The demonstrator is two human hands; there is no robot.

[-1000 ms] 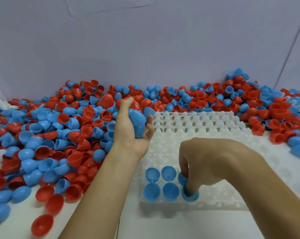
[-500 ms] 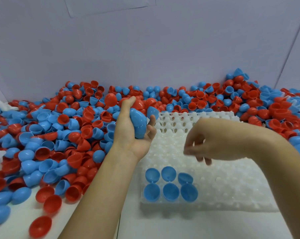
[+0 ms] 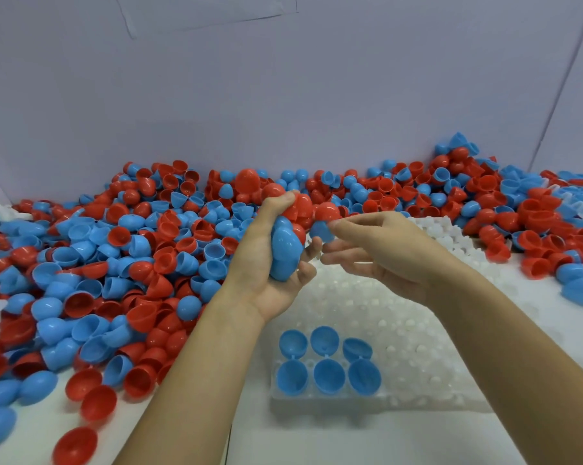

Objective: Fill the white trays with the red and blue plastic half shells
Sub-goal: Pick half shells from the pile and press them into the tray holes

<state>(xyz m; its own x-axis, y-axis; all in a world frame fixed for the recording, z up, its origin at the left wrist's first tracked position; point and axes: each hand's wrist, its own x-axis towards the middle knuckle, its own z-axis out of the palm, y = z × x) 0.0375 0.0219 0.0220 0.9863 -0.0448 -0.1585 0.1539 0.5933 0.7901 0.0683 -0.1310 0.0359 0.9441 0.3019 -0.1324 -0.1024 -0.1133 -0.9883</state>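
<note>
Left hand (image 3: 266, 260) grips blue shells (image 3: 285, 251), partly hidden; right hand (image 3: 384, 253) pinches blue shell (image 3: 320, 230); tray (image 3: 417, 330) blurred.

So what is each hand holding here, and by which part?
Left hand grips stacked blue shells around their sides; right hand pinches one blue shell by its rim.

Bright, even, diffuse lighting; soft faint shadows under tray (image 3: 333, 402). Slight motion blur throughout; wide-angle bending at frame edges.
</note>
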